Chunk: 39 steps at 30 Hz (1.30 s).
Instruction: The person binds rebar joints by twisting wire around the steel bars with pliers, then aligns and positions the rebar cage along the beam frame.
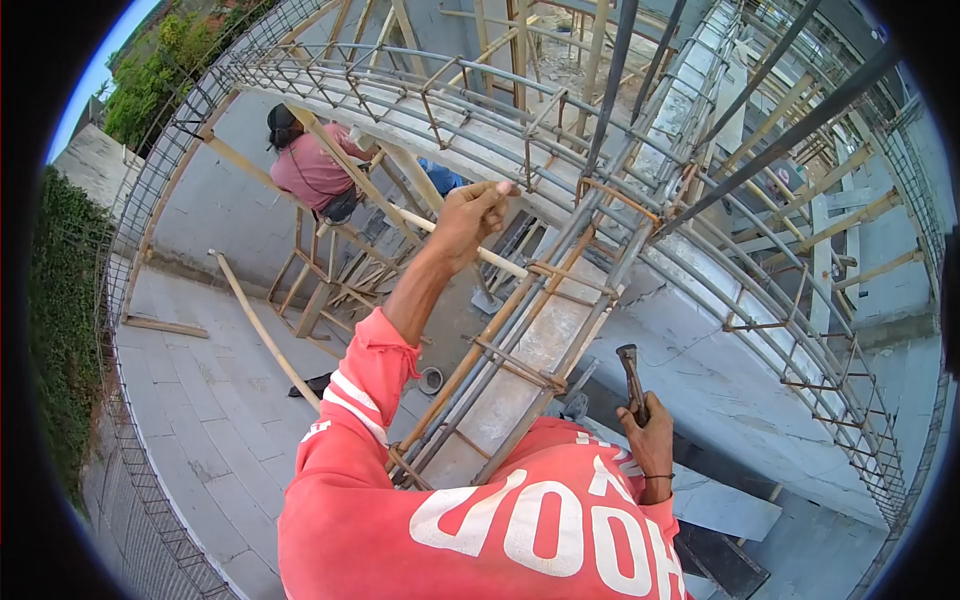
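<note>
My left hand (470, 222) is raised above the near rebar cage (520, 325), its fingers pinched together. Whatever lies between those fingertips is too small to make out. A pale wooden pole (502, 263) passes behind the wrist. Lower on the right, my right hand (648, 440) is wrapped around a dark metal hand tool (631, 372) that looks like pincers, its head pointing up. The near cage's bars and tied stirrups run over a concrete beam top (490, 420) and meet a crossing rebar cage (440, 95) at a corner.
Upright steel bars (770, 140) rise from the corner junction. Below left, another person (318, 168) in a pink shirt is beside timber scaffolding (320, 290). A long pole (262, 325) leans over the grey block wall (200, 380). A further rebar cage (790, 350) extends right.
</note>
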### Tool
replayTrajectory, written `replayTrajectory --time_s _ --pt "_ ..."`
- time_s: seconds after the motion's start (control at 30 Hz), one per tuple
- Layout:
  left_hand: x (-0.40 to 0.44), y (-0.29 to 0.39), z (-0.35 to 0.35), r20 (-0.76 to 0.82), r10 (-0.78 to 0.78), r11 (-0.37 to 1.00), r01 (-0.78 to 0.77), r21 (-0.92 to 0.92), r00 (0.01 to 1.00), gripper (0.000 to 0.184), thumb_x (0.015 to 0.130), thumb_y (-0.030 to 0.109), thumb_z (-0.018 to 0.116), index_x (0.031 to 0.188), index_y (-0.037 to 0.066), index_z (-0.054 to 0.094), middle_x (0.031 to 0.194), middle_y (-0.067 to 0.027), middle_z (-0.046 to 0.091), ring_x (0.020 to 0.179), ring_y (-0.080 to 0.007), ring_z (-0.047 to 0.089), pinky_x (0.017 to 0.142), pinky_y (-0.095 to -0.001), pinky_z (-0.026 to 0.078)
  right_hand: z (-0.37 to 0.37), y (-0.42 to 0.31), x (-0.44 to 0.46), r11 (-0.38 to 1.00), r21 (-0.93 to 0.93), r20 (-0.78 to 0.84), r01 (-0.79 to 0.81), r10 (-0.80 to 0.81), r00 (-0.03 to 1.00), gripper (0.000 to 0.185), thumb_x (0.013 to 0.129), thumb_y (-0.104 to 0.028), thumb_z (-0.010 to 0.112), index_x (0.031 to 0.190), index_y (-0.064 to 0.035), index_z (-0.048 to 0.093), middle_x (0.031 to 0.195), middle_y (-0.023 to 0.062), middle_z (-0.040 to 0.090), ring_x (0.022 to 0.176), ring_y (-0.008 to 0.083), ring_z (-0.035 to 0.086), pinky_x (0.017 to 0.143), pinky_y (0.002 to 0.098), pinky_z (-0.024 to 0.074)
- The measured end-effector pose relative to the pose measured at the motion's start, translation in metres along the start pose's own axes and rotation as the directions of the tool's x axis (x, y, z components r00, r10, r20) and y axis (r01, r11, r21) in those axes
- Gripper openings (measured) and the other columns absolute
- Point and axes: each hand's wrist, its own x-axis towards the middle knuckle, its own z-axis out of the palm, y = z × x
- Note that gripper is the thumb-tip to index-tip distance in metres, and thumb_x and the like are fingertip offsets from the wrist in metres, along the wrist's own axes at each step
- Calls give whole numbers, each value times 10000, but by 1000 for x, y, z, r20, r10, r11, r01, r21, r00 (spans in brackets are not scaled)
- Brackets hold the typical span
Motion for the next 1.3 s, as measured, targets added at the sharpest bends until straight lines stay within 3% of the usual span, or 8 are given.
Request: replayTrajectory --time_s 0.33,0.57,0.77,0.87,0.97,1.1,1.2,1.3 --pt "-4 -5 0 -56 479 603 -282 746 876 172 990 162 666 974 -1 719 731 -13 655 585 -49 531 481 -218 394 -2 8 -2 1000 -20 -15 -22 21 1000 293 853 -138 747 797 4 496 678 162 519 606 294 440 602 408 405" --pt "-13 24 10 367 -277 954 210 212 888 211 1033 209 612 999 2 635 671 52 505 508 -12 403 408 -189 283 -1 1 2 999 -41 9 30 -30 1000 289 853 -149 741 791 8 507 680 166 525 595 295 445 599 416 406" --pt "4 17 -13 44 -11 995 7 103 999 229 1030 227 609 947 20 661 646 43 542 474 -28 434 425 -205 329 -1 5 3 999 -35 24 29 -28 999 294 850 -157 739 790 19 511 686 176 538 597 304 463 602 422 407" --pt "-4 -4 0 189 586 162 -343 925 788 263 993 228 648 830 28 701 625 33 591 526 -94 543 480 -263 394 -4 7 2 999 -44 4 16 -16 1000 298 851 -160 738 790 21 509 690 179 541 604 317 469 607 425 409" --pt "-35 53 23 333 7 704 -241 668 943 246 1000 217 639 849 30 692 627 44 564 531 -70 506 481 -247 380 -4 10 2 999 -40 -4 -11 11 1000 300 854 -160 738 796 20 505 688 178 543 609 314 472 608 421 412" --pt "-11 81 -21 60 336 941 -337 4 940 233 1013 209 629 867 35 677 641 43 530 548 -34 439 471 -236 329 2 22 1 1000 -5 8 -31 31 999 295 859 -165 735 812 18 508 683 178 549 610 317 478 610 421 418" --pt "-4 65 -54 -44 382 653 -236 719 923 246 1021 224 629 859 41 666 664 41 554 547 -32 428 477 -230 311 1 17 3 1000 6 20 -23 23 1000 295 864 -170 733 813 15 508 685 181 554 616 330 479 616 428 418" --pt "-19 60 -61 132 74 688 -147 711 988 254 1016 237 644 868 32 665 679 42 561 552 -31 429 487 -230 309 0 13 1 999 -35 36 -23 24 999 295 865 -174 732 811 13 510 686 184 556 621 344 485 621 440 418"
